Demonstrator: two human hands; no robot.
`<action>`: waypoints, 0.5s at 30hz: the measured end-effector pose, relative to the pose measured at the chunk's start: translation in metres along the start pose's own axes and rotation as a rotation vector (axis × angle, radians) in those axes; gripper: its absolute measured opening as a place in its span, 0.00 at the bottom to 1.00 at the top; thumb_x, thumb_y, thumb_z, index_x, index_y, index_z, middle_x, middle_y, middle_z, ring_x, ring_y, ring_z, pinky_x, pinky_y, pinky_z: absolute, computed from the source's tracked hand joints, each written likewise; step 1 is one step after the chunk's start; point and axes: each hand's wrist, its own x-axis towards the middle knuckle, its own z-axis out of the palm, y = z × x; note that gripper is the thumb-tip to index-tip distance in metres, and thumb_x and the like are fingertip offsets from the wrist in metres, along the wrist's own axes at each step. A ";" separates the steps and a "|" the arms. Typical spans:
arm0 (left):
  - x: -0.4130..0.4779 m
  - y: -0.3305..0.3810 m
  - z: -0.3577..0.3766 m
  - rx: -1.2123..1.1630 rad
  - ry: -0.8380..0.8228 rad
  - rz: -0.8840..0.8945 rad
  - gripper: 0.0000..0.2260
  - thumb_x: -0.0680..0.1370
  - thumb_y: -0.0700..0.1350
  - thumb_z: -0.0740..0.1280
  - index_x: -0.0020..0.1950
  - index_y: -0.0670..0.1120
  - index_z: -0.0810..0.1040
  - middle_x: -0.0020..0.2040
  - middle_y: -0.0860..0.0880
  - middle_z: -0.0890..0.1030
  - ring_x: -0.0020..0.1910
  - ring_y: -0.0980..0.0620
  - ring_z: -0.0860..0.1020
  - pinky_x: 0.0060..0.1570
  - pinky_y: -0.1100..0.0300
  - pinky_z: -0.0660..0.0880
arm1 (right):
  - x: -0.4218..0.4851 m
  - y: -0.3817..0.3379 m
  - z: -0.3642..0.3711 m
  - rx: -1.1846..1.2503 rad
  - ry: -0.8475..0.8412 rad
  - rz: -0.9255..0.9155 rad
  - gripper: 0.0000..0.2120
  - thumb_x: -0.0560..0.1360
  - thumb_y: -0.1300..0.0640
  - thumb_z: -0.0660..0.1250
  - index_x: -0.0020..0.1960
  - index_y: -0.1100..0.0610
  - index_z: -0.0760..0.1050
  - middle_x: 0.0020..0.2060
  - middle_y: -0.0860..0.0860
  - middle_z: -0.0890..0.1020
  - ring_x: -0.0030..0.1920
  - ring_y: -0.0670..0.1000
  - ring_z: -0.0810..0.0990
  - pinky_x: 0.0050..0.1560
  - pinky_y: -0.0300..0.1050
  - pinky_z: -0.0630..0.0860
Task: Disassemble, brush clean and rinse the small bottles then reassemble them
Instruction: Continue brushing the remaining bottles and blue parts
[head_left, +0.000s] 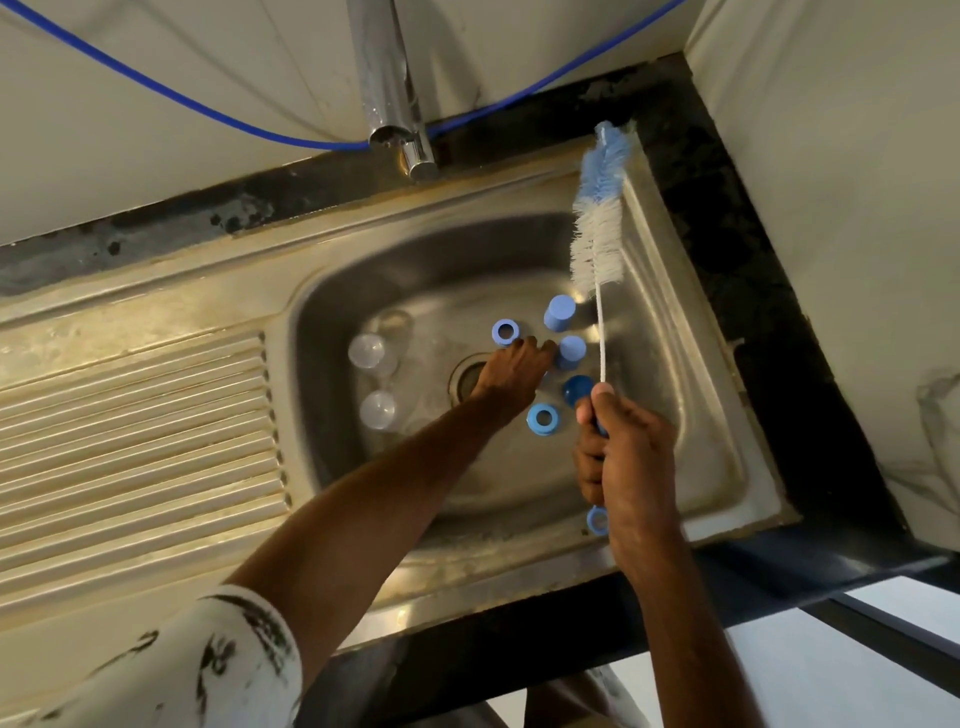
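The left hand reaches into the steel sink with its back to the camera. Its fingertips are hidden, so whether it holds anything cannot be told. Clear bottles stand in the basin's left part, faint against the metal and hard to count. Light blue caps and rings lie scattered just beside that hand. The right hand wraps its fingers round the handle of a bottle brush, whose blue-and-white bristles rise over the sink's right rim.
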 end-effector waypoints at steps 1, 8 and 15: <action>-0.003 0.001 -0.003 -0.034 0.004 -0.010 0.19 0.81 0.39 0.65 0.72 0.43 0.69 0.66 0.41 0.75 0.60 0.40 0.77 0.49 0.51 0.76 | -0.001 0.000 0.000 0.001 0.000 0.000 0.20 0.85 0.50 0.59 0.35 0.55 0.74 0.22 0.47 0.64 0.20 0.44 0.59 0.20 0.35 0.56; -0.076 0.012 -0.063 -0.544 0.352 -0.156 0.18 0.69 0.44 0.74 0.58 0.49 0.78 0.56 0.51 0.81 0.52 0.47 0.79 0.49 0.50 0.79 | -0.027 -0.027 0.002 -0.039 -0.012 -0.084 0.19 0.85 0.50 0.59 0.38 0.56 0.74 0.23 0.48 0.64 0.21 0.45 0.59 0.20 0.36 0.55; -0.202 0.039 -0.180 -1.224 0.432 -0.238 0.17 0.73 0.38 0.78 0.60 0.46 0.80 0.49 0.54 0.86 0.46 0.58 0.83 0.47 0.60 0.81 | -0.108 -0.080 0.024 -0.037 -0.117 -0.265 0.20 0.85 0.53 0.59 0.36 0.59 0.71 0.22 0.48 0.61 0.20 0.43 0.56 0.22 0.33 0.51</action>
